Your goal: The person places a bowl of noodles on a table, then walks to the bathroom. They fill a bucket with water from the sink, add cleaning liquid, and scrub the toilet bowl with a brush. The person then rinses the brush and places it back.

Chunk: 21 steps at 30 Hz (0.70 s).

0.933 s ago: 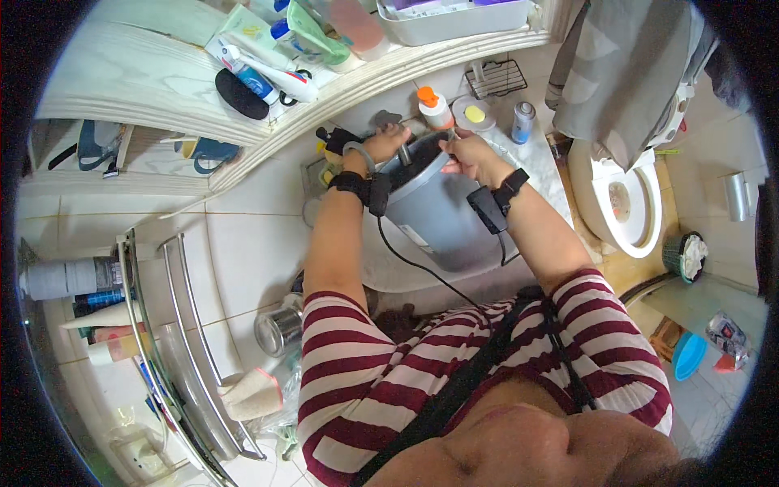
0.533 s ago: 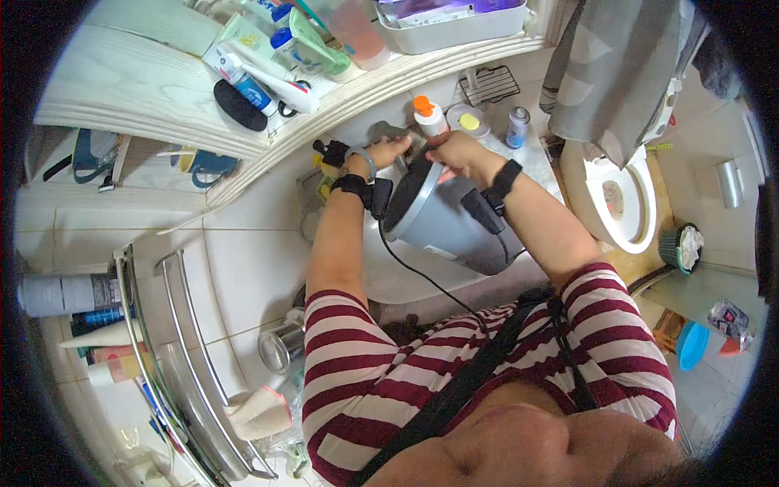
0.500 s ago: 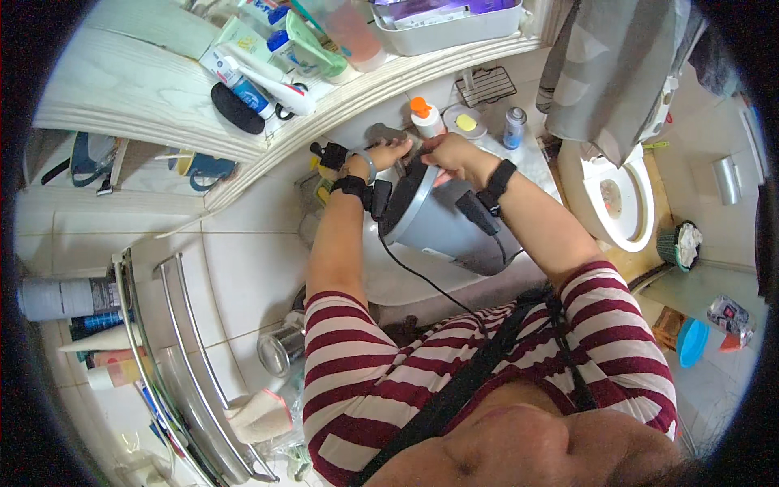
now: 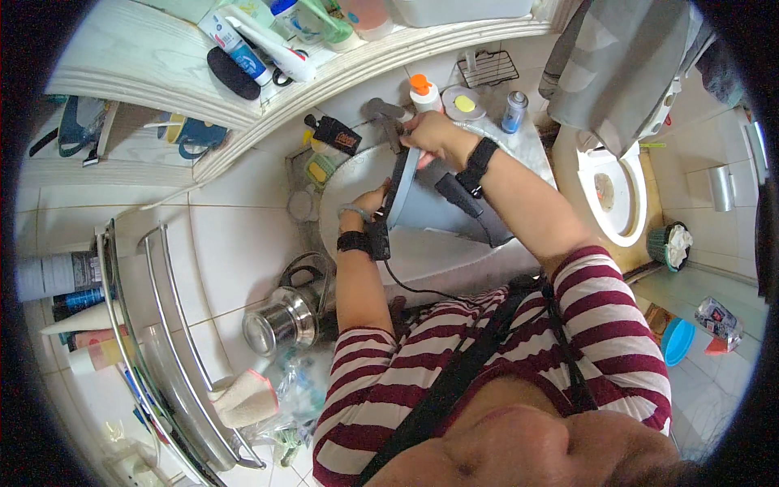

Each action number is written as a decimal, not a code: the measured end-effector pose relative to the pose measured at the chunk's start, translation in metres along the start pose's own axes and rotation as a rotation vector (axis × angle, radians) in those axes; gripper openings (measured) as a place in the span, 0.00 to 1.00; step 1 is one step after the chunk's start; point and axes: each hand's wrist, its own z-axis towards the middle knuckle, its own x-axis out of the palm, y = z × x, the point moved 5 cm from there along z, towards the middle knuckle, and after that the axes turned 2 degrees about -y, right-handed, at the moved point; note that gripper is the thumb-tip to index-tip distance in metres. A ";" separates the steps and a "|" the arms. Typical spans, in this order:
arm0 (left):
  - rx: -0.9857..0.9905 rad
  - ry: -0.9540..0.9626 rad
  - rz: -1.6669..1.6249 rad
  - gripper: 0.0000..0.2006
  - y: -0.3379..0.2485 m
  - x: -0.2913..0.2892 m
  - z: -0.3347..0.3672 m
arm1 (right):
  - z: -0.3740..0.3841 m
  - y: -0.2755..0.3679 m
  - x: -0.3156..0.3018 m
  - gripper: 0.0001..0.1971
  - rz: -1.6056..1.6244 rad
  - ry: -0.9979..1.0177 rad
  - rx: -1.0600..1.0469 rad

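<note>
A grey bucket (image 4: 438, 204) lies tilted in the white sink (image 4: 345, 174), its dark rim turned to the left. My left hand (image 4: 372, 201) is closed at the rim's near left part; its fingertips go out of sight behind the edge. Up at the far end of the rim, my right hand (image 4: 430, 136) grips the bucket close beside the grey faucet (image 4: 393, 130). The bucket's inside is mostly hidden from this angle.
Behind the sink stand a white pump bottle (image 4: 425, 96) with an orange top, a soap dish (image 4: 479, 104) and a spray can (image 4: 514, 112). A shelf (image 4: 324, 77) overhangs the far left. A steel pot (image 4: 284, 321) sits left, a toilet (image 4: 613, 199) right.
My left hand has come away from the faucet, down and toward me to the bucket's near rim. The bucket's opening has turned further side-on. My right hand stays near the faucet.
</note>
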 end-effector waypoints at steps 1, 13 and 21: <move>0.004 0.011 0.007 0.29 -0.012 0.003 -0.011 | 0.005 -0.004 -0.007 0.21 0.006 -0.011 0.008; 0.136 0.769 -1.173 0.45 -0.015 0.086 -0.044 | -0.149 0.039 -0.114 0.27 -0.353 -0.220 -0.351; 0.594 0.755 -0.661 0.32 -0.139 0.111 -0.118 | -0.301 -0.109 -0.241 0.18 0.787 -0.612 -0.519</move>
